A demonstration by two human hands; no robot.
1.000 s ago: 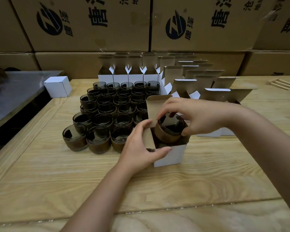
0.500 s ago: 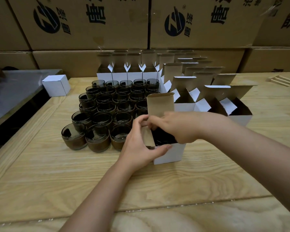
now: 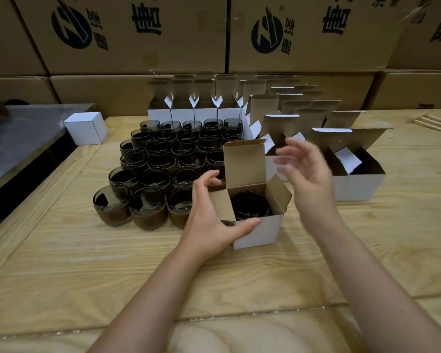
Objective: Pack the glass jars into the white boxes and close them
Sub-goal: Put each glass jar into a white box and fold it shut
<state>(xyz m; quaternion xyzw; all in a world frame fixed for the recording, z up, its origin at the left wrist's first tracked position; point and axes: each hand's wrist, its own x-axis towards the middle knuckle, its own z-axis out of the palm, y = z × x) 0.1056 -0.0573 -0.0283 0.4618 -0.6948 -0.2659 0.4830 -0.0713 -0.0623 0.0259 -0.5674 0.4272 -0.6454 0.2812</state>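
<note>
Glass jar (image 3: 250, 206) in white box (image 3: 260, 234), closing step. Left hand (image 3: 209, 215) grips it, right hand (image 3: 306, 171) hovers open (blurred); I'd fold side flaps (image 3: 278, 193) next.

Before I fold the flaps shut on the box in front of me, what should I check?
1. Jar sits inside the open box, mouth up: ok.
2. Left hand holds the box, thumb across its front wall: ok.
3. Right hand is empty, with fingers spread, above and to the right of the box: ok.
4. Side flaps and lid flap stand open, and none is caught under the jar: ok.
5. Loose jars are far enough from the box's left side for folding: cannot tell, because the left hand hides the gap.
</note>
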